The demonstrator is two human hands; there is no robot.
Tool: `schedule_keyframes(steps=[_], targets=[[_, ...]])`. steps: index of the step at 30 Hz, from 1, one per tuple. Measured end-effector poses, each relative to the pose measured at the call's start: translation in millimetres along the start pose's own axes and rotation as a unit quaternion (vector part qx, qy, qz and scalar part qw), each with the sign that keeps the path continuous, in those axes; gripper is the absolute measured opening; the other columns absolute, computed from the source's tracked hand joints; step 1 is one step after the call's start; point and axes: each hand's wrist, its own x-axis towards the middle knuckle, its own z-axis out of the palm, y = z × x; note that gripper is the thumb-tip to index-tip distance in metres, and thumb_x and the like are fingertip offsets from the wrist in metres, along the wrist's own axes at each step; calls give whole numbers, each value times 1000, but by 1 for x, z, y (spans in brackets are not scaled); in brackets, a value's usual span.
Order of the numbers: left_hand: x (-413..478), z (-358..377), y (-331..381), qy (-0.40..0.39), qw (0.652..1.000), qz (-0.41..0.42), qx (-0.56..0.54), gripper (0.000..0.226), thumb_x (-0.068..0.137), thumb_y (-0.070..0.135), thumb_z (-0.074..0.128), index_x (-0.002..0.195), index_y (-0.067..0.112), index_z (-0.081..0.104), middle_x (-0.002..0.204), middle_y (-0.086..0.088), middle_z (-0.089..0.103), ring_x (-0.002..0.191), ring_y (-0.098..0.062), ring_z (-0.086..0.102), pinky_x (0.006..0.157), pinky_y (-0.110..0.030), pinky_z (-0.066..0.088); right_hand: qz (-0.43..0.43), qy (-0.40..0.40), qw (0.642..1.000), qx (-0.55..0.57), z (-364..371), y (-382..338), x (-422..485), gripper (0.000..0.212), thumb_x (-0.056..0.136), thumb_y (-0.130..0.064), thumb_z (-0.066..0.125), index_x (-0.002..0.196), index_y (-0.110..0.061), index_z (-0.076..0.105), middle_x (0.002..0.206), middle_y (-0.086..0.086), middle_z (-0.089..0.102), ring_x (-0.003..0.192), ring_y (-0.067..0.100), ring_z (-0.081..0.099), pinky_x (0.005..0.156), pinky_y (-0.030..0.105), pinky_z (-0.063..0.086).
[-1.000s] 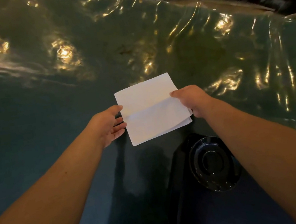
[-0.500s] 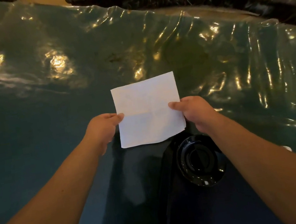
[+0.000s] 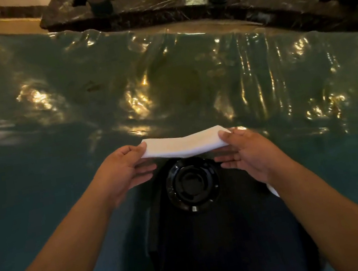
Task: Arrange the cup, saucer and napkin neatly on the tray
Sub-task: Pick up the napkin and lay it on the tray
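Pinched at either end between thumbs and fingers, over a glossy teal plastic-covered table and dark rectangular tray, the left hand and right hand hold a folded white paper napkin level above the black ceramic saucer, seemingly squaring it for placement.

The napkin I hold is plain white; the saucer glossy black, on a black tray; the table cover shiny teal-green.
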Motion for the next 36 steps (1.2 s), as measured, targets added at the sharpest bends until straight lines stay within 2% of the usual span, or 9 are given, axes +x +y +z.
schedule_keyframes(steps=[4,8,12,16,19,26,29,32,36], targets=[[-16,34,-18,27,999,25,5,20,98,26,68,91,7,63,91,-11,77,88,-22,78,77,-34,62,-21,55,998,35,-21,18,-23,20,102,-29,66,107,-10,70,100,11,78,91,29,77,86,43,62],[-28,55,-52,69,996,38,35,39,92,10,74,67,16,44,71,-1,63,81,-18,72,72,-35,62,-28,100,995,-9,-41,48,-42,14,98,-18,70,93,-5,65,106,10,76,99,25,75,84,42,64],[-38,65,-82,56,997,23,42,23,89,0,73,90,15,55,83,-4,71,87,-27,70,65,-37,59,-18,117,992,-52,-58,77,-61,16,94,-11,73,103,-13,59,109,5,74,99,20,74,80,39,65],[-55,71,-101,28,994,5,104,51,89,4,75,127,31,53,99,1,79,92,-20,77,77,-43,61,-6,93,994,-59,-74,110,-82,52,93,-10,75,134,-32,52,111,-4,78,99,13,76,84,40,64],[-64,75,-115,12,985,15,173,61,89,4,75,132,40,48,97,6,80,90,-13,76,84,-39,58,14,83,994,-67,-82,132,-92,39,94,-4,73,126,-25,62,111,-5,79,99,11,76,79,34,63],[-74,78,-155,13,955,44,292,69,87,10,78,140,37,44,90,9,76,81,-3,70,68,-19,48,90,77,978,-169,-93,173,-104,16,93,-14,74,102,-24,66,103,-2,77,89,16,74,70,41,66],[-83,74,-168,54,895,113,429,65,85,30,78,138,39,43,94,16,65,77,-7,65,66,-27,50,52,112,935,-333,-95,183,-109,21,90,-29,76,99,-28,57,91,-9,70,79,9,67,66,32,55],[-85,71,-184,57,808,241,534,45,87,36,75,127,27,58,109,9,58,97,-14,60,79,-27,50,-91,179,877,-437,-93,190,-117,33,85,-27,77,110,-29,56,100,-11,58,91,12,55,77,29,46],[-77,76,-202,-26,722,361,589,35,91,45,60,120,27,65,127,2,61,115,-21,58,98,-38,53,-244,98,806,-531,-80,203,-114,42,88,-31,68,128,-23,61,123,0,59,115,20,52,103,33,45]])
